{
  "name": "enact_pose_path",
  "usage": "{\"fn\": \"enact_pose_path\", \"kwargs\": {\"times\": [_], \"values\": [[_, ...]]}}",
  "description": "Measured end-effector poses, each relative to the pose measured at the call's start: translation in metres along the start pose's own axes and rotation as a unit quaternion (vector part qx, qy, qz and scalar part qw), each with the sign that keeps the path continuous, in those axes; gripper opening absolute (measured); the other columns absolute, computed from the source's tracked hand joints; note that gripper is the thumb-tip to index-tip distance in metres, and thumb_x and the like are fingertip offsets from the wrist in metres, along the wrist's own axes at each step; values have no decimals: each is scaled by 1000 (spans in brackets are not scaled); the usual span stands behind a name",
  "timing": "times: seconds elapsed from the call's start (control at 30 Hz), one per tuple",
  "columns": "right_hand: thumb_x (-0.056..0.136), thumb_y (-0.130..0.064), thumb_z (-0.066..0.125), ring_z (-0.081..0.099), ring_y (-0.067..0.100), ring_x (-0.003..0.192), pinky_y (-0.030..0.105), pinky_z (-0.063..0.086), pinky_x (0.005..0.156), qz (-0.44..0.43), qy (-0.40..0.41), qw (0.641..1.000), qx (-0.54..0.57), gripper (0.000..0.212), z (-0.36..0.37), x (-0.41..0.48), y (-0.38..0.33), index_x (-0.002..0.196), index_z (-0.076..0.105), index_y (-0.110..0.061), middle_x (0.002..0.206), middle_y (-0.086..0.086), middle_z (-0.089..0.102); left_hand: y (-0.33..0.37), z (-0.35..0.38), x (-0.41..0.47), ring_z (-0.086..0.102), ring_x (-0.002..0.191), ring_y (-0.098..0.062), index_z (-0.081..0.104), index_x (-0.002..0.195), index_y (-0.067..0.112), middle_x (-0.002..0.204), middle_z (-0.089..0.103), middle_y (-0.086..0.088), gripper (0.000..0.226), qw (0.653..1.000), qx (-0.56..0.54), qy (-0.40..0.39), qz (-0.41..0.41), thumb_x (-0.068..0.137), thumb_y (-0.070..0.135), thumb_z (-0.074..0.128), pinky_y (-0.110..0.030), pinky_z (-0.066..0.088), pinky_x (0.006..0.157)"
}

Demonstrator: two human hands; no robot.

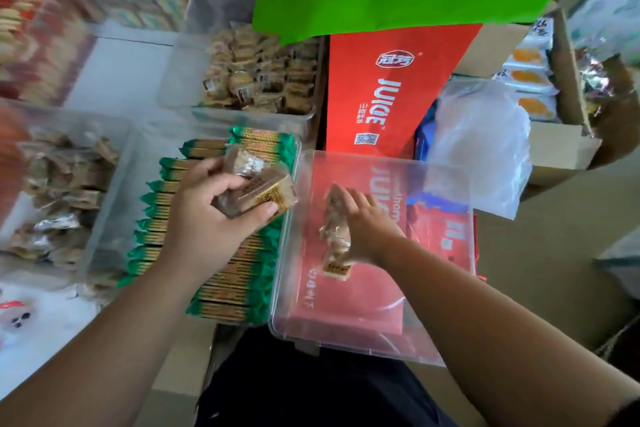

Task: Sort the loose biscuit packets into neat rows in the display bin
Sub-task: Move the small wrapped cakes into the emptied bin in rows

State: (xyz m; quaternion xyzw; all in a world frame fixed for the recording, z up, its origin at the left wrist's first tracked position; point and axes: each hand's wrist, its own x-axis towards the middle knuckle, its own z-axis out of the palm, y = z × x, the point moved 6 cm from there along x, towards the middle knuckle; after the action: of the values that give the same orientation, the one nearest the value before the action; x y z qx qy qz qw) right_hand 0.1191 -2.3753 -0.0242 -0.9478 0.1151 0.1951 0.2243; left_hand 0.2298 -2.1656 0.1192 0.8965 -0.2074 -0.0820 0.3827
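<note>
Amid snack tubs [242,80], left hand [221,218] grips packets [258,189]; right hand [369,224] (fingers straight) touches packet [334,232] in bin [346,343]

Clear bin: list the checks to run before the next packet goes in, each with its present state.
1. Left hand grips the spare packets: ok.
2. Clear bin shows bare floor for more rows: ok.
3. Packets in the bin form a neat row: cannot tell, blurred.
4. Right hand has a firm hold on those packets: cannot tell.
5. Green packets stay outside the bin, beside it: ok.
</note>
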Motion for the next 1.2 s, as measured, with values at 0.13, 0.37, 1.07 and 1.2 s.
{"fn": "enact_pose_path", "kwargs": {"times": [0.13,0.37,1.07,1.2], "values": [[61,-48,87,35,29,137,48,36,116,-18,14,998,53,126,13,12,-2,156,12,-13,151,6,32,-2,2,-3,45,108,3,72,94,24,122,54,6,30,1000,-3,0,0,70,25,90,6,31,84],[59,-51,92,41,25,138,48,41,113,107,64,967,224,134,29,3,17,158,6,-28,160,3,21,-14,-2,10,52,104,11,74,97,20,114,55,16,32,999,-52,-9,-6,71,29,90,1,38,82],[49,-46,98,57,18,112,36,54,96,153,102,937,298,130,25,18,17,150,20,-24,138,3,47,-10,-4,27,55,119,-17,77,98,19,125,59,2,37,997,3,-76,31,71,43,86,-27,46,95],[56,-39,98,67,23,94,38,57,81,212,80,918,325,148,40,18,20,158,-9,-24,120,5,65,-11,-6,24,53,121,-13,78,99,16,128,58,1,44,996,20,-77,28,70,49,84,-10,38,95]]}}
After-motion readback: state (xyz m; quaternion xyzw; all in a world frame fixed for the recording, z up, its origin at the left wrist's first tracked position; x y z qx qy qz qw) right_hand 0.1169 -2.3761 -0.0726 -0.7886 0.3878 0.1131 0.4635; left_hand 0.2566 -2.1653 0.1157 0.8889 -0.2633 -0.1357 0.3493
